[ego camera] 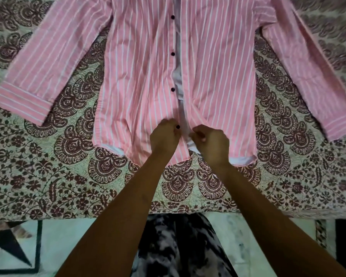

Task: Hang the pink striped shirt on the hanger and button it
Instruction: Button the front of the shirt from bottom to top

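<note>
The pink striped shirt lies flat on a bed, front side up, sleeves spread to both sides, its front panels parted along the middle. Dark buttons run down the left panel's edge; the lowest button sits right by my fingers. My left hand pinches the left panel's edge next to that button. My right hand pinches the right panel's edge near the hem, a little apart from the left. No hanger is visible; the collar is cut off at the top.
A cream bedsheet with a dark maroon paisley print covers the bed, whose near edge runs across the lower frame. Below it are a tiled floor with black shapes and my patterned clothing.
</note>
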Motion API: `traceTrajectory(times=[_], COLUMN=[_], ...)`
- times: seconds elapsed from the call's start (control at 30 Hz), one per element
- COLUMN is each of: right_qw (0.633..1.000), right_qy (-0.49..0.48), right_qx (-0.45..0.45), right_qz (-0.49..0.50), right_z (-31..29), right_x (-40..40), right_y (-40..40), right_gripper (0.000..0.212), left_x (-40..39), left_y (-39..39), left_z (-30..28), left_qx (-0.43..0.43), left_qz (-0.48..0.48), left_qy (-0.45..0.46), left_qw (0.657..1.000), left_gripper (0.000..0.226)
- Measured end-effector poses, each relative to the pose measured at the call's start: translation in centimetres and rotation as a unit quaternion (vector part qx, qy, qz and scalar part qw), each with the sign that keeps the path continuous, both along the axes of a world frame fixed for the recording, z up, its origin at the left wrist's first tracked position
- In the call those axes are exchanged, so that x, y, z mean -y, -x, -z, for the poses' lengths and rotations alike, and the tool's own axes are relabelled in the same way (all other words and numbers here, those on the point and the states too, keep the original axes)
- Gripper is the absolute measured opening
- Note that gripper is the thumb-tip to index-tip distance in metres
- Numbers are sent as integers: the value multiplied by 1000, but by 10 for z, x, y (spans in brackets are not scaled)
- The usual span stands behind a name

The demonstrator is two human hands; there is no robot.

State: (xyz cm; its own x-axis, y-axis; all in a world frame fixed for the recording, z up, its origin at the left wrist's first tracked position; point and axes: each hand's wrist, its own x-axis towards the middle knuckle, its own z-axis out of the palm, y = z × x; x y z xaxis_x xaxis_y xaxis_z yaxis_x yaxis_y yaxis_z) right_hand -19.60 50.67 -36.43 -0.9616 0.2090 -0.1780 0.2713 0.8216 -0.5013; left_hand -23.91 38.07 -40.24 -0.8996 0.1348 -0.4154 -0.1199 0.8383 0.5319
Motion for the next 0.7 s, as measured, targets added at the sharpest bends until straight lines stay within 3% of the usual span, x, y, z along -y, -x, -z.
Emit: traceTrajectory(times=[0.07,0.13,0.23,0.37,0.5,0.7], right_qw=[987,965,956,937,907,867], right_qy=[87,157,181,228,306,377], right_qx=[70,81,84,69,62,46], right_qz=[116,192,216,255,282,323], right_z=[14,23,25,25,28,29], right_x=[6,9,13,19,29,43], right_y=[-3,-4,-2,0,0,0], right_gripper=[13,14,13,11,7,7], left_x=[-4,-7,-8,5,10,13], left_y=[2,6,12,13,7,4], left_z=[1,2,-1,-7,-19,-27], left_qx=[-6,-4,13,31,46,64], left_qz=[6,13,18,-88,-116,-145], left_qy=[29,42,26,-86,-145,-160], left_qw=[1000,999,999,992,982,974], left_gripper=[24,20,16,6,7,7])
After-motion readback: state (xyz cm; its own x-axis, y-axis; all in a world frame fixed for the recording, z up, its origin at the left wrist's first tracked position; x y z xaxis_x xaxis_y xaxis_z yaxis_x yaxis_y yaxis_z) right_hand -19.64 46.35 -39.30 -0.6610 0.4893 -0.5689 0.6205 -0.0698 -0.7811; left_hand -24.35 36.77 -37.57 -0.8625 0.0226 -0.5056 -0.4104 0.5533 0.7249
